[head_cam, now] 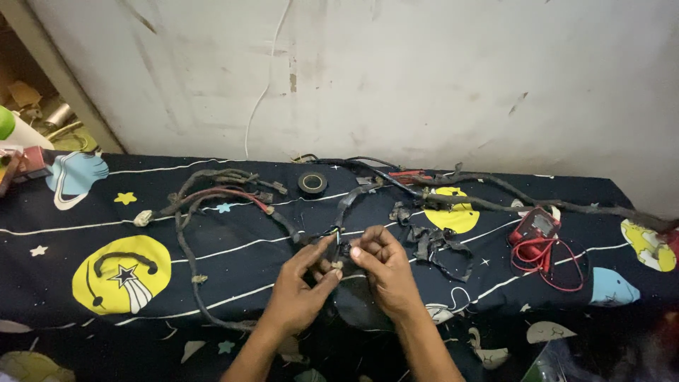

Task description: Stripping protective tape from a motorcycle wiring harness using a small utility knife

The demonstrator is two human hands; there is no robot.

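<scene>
Black tape roll sits on the space-print cloth near the scuffed white wall. Red multimeter with coiled red leads lies far right. White cable hangs down the wall.

Two hands, left hand and right hand, one wiring harness, one roll of black tape, one red multimeter, one space-print cloth, one white cable on the wall

My space-print bedsheet carries a wire harness; right of it lie a tape roll and a red multimeter.
</scene>
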